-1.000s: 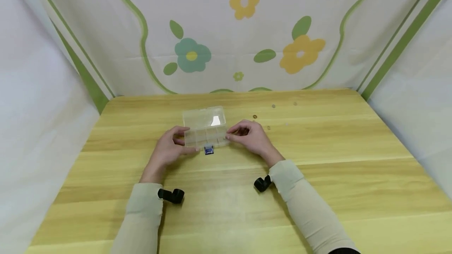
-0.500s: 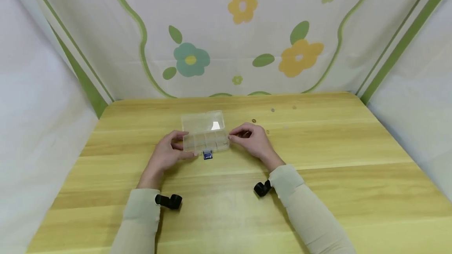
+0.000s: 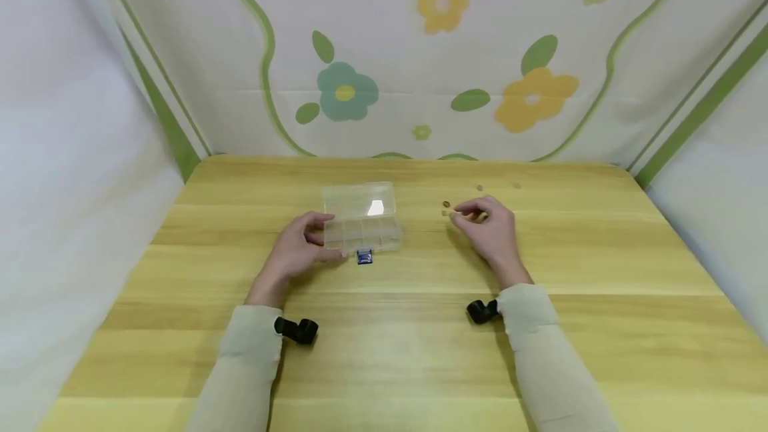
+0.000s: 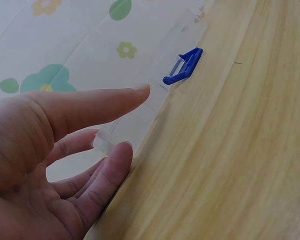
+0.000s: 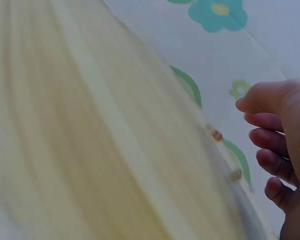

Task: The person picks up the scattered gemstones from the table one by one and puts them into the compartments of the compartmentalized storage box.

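Observation:
My left hand (image 3: 294,245) holds the left end of a clear plastic box (image 3: 381,235), thumb along the front and fingers at the end wall and back. Its clear lid (image 3: 351,200) lies folded back. A blue latch (image 4: 184,67) hangs from the front edge. My right hand (image 3: 489,229) is low over the table, right of the box, with bent fingers and nothing visible between them in the right wrist view. A small brown bead-like piece (image 3: 447,204) lies just beyond its fingertips. A small pale piece (image 3: 445,213) shows right at the thumb tip.
Two more tiny pieces lie farther back, a grey one (image 3: 479,187) and a pale one (image 3: 517,185). The wooden table (image 3: 390,339) ends at a white flowered cloth (image 3: 414,112). White cloth also hangs at both sides.
My right hand has moved away from the box's right end, rightward to the small pieces. My left hand stays on the box. The head view has shifted slightly.

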`<state>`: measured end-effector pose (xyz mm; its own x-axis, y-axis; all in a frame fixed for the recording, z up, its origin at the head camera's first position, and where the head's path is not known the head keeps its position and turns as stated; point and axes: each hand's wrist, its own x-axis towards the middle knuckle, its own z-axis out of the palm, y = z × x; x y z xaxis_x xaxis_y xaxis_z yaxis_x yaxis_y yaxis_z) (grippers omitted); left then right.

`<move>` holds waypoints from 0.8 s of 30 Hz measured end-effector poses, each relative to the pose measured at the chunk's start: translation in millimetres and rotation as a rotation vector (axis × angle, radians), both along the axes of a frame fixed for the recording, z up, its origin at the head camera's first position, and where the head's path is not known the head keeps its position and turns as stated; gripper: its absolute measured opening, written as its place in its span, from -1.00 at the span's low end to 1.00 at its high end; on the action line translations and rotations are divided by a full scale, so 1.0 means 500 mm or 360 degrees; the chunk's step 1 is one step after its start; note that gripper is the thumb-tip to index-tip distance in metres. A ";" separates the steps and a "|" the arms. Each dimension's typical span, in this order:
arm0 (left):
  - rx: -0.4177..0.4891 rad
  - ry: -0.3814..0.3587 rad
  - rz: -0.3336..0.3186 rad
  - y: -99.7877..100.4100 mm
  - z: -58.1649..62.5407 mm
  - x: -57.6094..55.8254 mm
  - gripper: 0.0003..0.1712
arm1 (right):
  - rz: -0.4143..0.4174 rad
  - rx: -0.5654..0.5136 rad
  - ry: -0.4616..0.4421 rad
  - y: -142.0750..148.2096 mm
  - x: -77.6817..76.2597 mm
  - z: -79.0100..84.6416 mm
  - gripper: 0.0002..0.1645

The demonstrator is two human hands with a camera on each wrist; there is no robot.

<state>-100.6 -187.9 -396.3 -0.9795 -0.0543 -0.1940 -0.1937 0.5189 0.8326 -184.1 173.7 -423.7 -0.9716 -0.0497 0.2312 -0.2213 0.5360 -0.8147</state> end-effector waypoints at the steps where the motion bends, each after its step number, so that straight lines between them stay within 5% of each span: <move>1: 0.0004 0.0004 -0.0006 0.006 -0.001 -0.001 -0.08 | -0.0021 0.0034 -0.0015 0.017 0.001 -0.002 -0.78; 7: 0.0062 0.0003 -0.0070 0.047 -0.006 -0.018 -0.10 | -0.0082 0.0188 -0.0102 0.109 0.026 0.000 -0.69; 15: 0.0098 -0.0019 -0.0070 0.052 -0.004 -0.021 -0.09 | 0.0054 0.0233 -0.0389 0.157 0.031 0.008 -0.53; 24: 0.0079 -0.0028 -0.0070 0.052 -0.005 -0.020 -0.10 | 0.0104 0.0274 -0.0394 0.167 0.027 0.008 -0.62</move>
<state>-110.6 -161.8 -398.7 -0.9772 -0.0011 -0.2125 -0.1863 0.4856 0.8541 -170.8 257.1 -419.7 -0.9908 -0.1320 -0.0293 -0.0662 0.6620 -0.7466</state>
